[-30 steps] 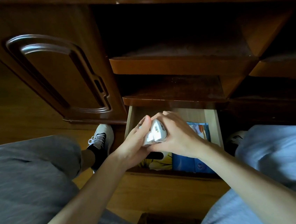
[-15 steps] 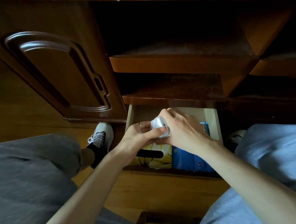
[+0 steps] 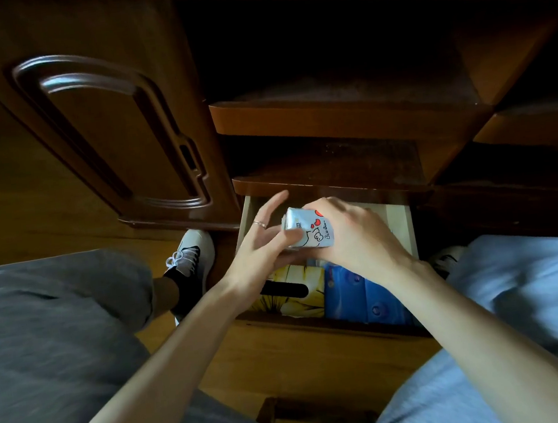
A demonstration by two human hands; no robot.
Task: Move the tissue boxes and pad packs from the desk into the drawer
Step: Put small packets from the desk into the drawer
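Two hands meet over the open drawer at the foot of the dark wooden desk. My right hand curls round a small white pack printed with a cartoon figure and red hearts, gripping it from the right side. My left hand lies against the pack's left side, its fingers spread and mostly straight, a ring on one of them. Inside the drawer, below the held pack, a yellow tissue box with a dark slot sits just beside a blue pack. My grey trouser legs frame the view; a white trainer rests on the wooden floor left of the drawer, below the cabinet door
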